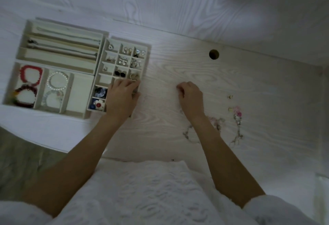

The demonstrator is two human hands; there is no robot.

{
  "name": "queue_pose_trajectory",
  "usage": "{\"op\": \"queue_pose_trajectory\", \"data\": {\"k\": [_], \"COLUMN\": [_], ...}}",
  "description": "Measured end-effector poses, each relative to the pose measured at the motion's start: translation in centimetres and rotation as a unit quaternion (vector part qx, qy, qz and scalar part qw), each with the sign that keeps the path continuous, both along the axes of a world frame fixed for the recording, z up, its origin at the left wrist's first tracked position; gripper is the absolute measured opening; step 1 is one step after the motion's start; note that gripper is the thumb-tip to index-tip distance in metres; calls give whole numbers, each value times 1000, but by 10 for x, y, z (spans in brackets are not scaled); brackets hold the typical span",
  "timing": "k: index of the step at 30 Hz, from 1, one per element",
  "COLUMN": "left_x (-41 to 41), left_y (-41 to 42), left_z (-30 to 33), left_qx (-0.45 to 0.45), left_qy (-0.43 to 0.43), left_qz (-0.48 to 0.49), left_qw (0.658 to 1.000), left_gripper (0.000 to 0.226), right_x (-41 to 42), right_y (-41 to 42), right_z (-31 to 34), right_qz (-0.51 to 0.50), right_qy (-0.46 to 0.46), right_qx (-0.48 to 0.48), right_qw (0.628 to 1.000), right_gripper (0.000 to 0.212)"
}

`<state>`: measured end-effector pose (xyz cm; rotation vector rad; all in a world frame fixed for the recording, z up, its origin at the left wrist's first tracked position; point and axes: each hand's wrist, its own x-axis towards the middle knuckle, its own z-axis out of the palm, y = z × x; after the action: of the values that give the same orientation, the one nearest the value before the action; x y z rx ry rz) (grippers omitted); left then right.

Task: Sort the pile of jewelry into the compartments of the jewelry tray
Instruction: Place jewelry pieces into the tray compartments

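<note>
Loose bracelets (237,127) at four o'clock are all that remain unsorted; the jewelry tray (99,98) at nine o'clock looks mostly filled. Left hand (122,95) rests flat over its small compartments, holding nothing visible; right hand (191,95) is curled, contents hidden.

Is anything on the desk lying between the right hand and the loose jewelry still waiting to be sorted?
Nothing visible does. The right hand rests on bare desk, and the loose jewelry lies just beside that forearm, nearer the person.

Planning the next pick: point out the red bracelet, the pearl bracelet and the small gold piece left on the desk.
red bracelet (31,74): head view, beaded ring.
pearl bracelet (57,82): head view, bead loop.
small gold piece (230,97): head view, its middle.
</note>
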<state>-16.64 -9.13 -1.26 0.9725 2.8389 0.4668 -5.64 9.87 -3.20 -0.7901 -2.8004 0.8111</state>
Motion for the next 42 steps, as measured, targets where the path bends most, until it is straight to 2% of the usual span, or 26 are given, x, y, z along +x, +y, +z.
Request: {"op": "queue_pose_trajectory", "data": {"k": [3, 8, 18, 24, 31, 33, 37, 39, 42], "left_x": [3, 4, 6, 5, 2, -2, -17, -24, -31], "left_y": [2, 2, 2, -3, -9, -21, -67, -88, -102], "left_z": [0, 1, 2, 0, 6, 15, 13, 4, -6], "left_qx": [5, 10, 11, 20, 64, 103, 163, 163, 141], "left_qy": [4, 9, 16, 19, 20, 10, -20, -55, -93], "left_qz": [12, 25, 16, 17, 16, 41, 166, 211, 225], "left_qw": [1000, 1000, 1000, 999, 998, 994, 972, 962, 960], "left_gripper": [39, 39, 39, 39, 38, 40, 32, 30, 30], "right_x": [-2, -5, -7, -13, -14, -16, -36, -54, -85], "right_y": [-7, 2, 1, -3, -5, -5, -13, -22, -43], "right_z": [1, 3, 9, 17, 17, 20, 32, 43, 55], "right_qz": [20, -19, 64, 69, 97, 108, 99, 104, 145], "right_qy": [12, -13, -86, -48, -35, -34, -17, 1, 46], "right_qx": [-28, -92, -11, -17, -44, -45, -85, -109, -130], "right_qw": [999, 995, 994, 996, 994, 993, 991, 989, 980], "right_gripper": [9, 7, 7, 2, 11, 11, 9, 10, 14]}}
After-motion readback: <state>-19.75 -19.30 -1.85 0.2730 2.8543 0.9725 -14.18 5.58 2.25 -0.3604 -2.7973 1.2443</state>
